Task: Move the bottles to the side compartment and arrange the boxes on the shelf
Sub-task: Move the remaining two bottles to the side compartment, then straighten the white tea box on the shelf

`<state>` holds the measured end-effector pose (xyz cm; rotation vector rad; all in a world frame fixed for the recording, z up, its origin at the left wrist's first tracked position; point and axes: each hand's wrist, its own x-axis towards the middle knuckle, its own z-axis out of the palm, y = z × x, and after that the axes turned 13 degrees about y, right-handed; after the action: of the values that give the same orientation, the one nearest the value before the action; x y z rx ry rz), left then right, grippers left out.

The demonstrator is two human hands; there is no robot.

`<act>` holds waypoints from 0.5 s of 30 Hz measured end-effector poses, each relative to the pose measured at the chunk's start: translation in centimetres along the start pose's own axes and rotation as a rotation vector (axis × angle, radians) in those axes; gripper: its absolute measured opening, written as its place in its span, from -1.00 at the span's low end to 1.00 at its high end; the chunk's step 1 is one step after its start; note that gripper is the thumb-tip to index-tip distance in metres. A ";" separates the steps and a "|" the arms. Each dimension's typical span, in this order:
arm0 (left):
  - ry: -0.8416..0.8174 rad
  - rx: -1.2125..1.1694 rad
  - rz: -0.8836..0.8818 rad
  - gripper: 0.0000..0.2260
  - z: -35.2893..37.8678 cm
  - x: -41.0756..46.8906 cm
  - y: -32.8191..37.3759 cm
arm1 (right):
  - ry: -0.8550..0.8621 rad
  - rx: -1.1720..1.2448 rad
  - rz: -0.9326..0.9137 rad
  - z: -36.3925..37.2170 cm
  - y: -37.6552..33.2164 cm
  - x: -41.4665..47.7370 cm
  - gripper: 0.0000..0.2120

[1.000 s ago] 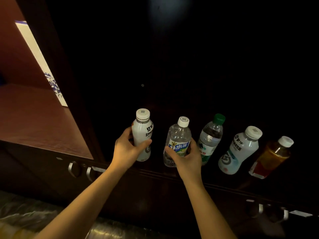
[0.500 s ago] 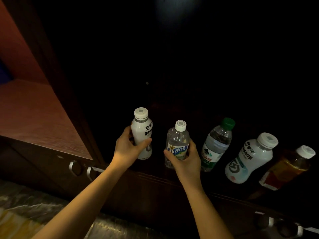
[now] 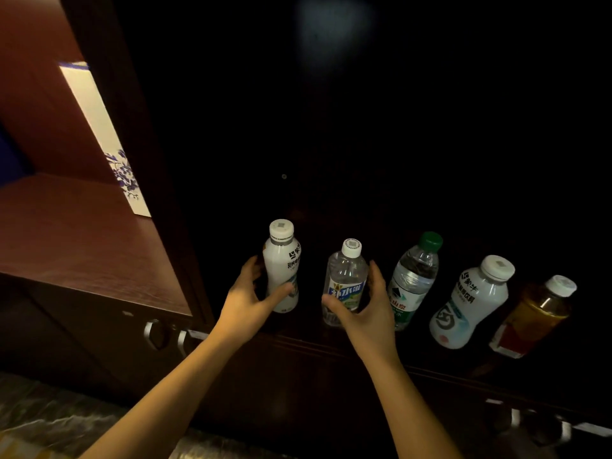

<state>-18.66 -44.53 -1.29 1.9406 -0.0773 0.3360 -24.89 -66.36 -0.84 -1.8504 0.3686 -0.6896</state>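
Note:
Five bottles stand in a row in the dark compartment. My left hand (image 3: 246,301) cups the white milk bottle (image 3: 281,266) loosely, thumb across its front, with a gap at the palm. My right hand (image 3: 367,313) is spread around the clear water bottle (image 3: 346,279), fingers just off its right side. To the right stand a green-capped water bottle (image 3: 414,279), a second white bottle (image 3: 470,303) and an amber tea bottle (image 3: 533,316). A white box with blue flowers (image 3: 102,134) leans in the reddish shelf (image 3: 76,233) at left.
A dark upright panel (image 3: 149,160) separates the reddish shelf from the dark compartment. Metal drawer pulls (image 3: 165,336) sit below the shelf edge, with more pulls (image 3: 536,425) at lower right. A marbled floor shows at bottom left.
Both hands have loosened from a firm grip on their bottles, fingers now spread. The white box at left has come back into view as the camera shifted.

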 end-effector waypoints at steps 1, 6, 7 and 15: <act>-0.004 0.012 0.007 -0.03 -0.6 -0.4 0.2 | 0.027 -0.014 -0.023 -0.2 -0.5 -0.4 0.06; -0.026 0.051 0.098 -0.15 -4.5 -2.8 1.7 | 0.128 -0.121 -0.155 -1.3 -3.3 -2.5 0.00; -0.031 0.047 0.126 -0.19 -5.4 -3.3 2.0 | 0.140 -0.142 -0.184 -1.4 -4.0 -3.0 -0.01; 0.045 0.076 0.368 -0.48 -14.3 -6.0 4.4 | 0.130 -0.214 -0.418 -1.5 -10.9 -8.2 -0.23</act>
<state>-28.11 -33.72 6.00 1.9893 -0.4007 0.6328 -33.05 -58.82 7.28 -2.1172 0.1410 -1.0933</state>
